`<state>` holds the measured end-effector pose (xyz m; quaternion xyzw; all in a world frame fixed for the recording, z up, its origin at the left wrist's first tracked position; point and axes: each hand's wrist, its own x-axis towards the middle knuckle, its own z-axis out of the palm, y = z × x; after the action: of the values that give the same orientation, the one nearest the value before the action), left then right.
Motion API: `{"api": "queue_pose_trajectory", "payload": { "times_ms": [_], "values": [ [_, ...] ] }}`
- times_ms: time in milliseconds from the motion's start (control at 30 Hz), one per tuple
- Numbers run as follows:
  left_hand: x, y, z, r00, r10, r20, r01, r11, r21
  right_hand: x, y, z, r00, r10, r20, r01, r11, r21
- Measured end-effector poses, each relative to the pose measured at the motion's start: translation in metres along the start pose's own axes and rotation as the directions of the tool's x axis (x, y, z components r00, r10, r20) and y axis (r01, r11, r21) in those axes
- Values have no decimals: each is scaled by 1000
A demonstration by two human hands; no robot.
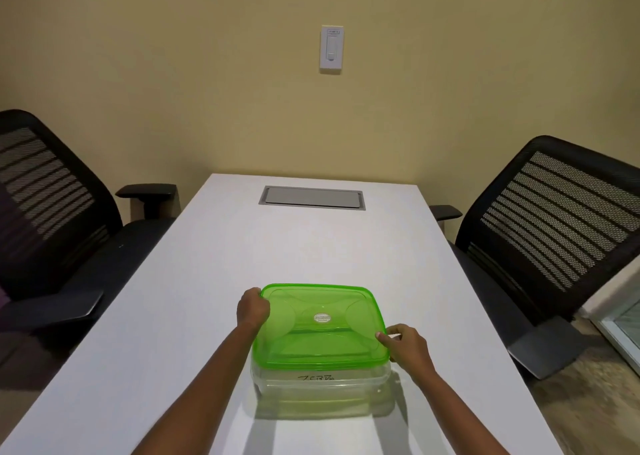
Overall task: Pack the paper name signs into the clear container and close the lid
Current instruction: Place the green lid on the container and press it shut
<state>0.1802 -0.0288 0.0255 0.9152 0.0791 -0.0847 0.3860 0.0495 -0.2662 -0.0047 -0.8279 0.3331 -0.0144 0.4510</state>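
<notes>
While green lid (320, 319) sits level on clear container (320, 383), both hands pinching lid's edges

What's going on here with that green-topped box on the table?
A person is fitting a green lid onto a clear container on a white table. The left hand grips the lid's far left corner, and the right hand pinches its near right edge. Paper with handwriting shows through the container's front wall, so signs appear packed inside. Whether the lid is fully snapped shut cannot be told.
</notes>
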Motion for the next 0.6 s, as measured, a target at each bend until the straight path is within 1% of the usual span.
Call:
{"api": "queue_pose_trajectory", "payload": {
  "times_ms": [267,433,600],
  "values": [
    [2,-5,10,1000,-31,2,31,999,-19,-2,2,-1,999,10,30,-11,1000,11],
    [-9,-8,8,999,-27,19,28,1000,-11,-6,4,-4,997,38,70,-40,999,29],
    [-21,-14,3,999,-35,25,36,998,-41,-14,6,-4,995,58,83,-61,998,31]
  ]
}}
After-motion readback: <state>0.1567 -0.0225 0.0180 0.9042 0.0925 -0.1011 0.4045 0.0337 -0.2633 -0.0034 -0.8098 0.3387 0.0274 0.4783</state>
